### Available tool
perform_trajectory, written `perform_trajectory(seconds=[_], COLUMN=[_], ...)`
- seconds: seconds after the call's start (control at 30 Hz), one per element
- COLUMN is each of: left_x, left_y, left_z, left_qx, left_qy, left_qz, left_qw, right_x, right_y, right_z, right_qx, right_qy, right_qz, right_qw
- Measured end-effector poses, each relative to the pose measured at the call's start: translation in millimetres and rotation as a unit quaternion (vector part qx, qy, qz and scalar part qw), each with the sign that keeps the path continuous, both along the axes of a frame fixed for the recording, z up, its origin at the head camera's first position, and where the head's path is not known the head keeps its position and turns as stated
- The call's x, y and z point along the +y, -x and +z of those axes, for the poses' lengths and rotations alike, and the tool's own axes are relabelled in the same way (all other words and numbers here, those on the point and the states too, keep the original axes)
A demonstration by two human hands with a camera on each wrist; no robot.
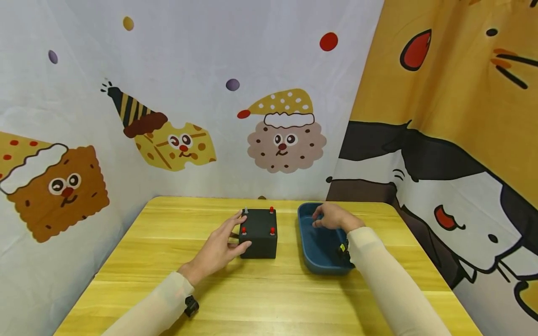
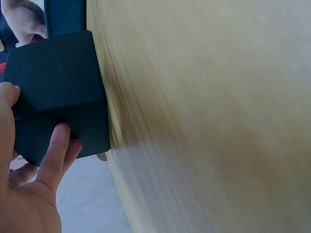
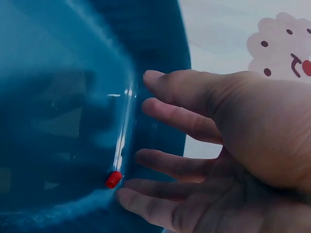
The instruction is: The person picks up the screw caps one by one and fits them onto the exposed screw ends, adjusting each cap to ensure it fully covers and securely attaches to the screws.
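Observation:
A black box (image 1: 258,245) stands on the table with red caps (image 1: 272,231) at three corners of its top and a bare silver post (image 1: 246,211) at the back left corner. My left hand (image 1: 218,242) holds its left side, thumb at the front edge and fingers spread along the side. In the left wrist view, fingertips rest on the box's (image 2: 58,73) dark face. My right hand (image 1: 332,216) reaches into the blue tray (image 1: 308,261), fingers loosely bent and holding nothing. A small red cap (image 3: 113,179) lies on the tray floor, close to the fingertips.
The tray stands right of the box, a short gap between them, on a wooden table (image 1: 168,233). A cloth with printed cartoon figures (image 1: 286,144) hangs along the table's back edge. Small black wrist devices (image 1: 191,306) sit at the sleeves.

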State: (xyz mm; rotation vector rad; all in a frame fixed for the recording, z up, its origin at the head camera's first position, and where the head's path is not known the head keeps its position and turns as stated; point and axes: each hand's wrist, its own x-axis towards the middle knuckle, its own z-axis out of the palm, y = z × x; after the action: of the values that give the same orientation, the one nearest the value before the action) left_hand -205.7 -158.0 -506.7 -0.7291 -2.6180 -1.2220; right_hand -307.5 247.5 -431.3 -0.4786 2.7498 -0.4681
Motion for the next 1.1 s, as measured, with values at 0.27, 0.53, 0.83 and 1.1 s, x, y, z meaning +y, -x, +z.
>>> perform_trajectory(seconds=[0.27,0.53,0.83,1.1], left_x=[1.0,1.5,1.1,1.6], left_y=[-0.7,-0.9,-1.9,-2.2], left_z=[0.9,0.5,3.4,3.7], left_qx=[-0.005,0.001,-0.005,-0.013], left_qy=[0.003,0.003,0.001,0.002], left_qz=[0.002,0.003,0.006,0.005], left_qw=[1.0000,1.0000,1.0000,0.9999], right_x=[6.3,13.8,14.1,5.9], right_y=[5.7,8.9,11.7,8.5], right_z=[-8.0,-8.7,-5.9,-9.8], right_qx=[-0.014,-0.007,-0.008,-0.028], right_qy=[-0.002,0.019,0.018,0.000], right_qz=[0.002,0.007,-0.005,0.001], right_qw=[1.000,1.000,1.000,1.000])
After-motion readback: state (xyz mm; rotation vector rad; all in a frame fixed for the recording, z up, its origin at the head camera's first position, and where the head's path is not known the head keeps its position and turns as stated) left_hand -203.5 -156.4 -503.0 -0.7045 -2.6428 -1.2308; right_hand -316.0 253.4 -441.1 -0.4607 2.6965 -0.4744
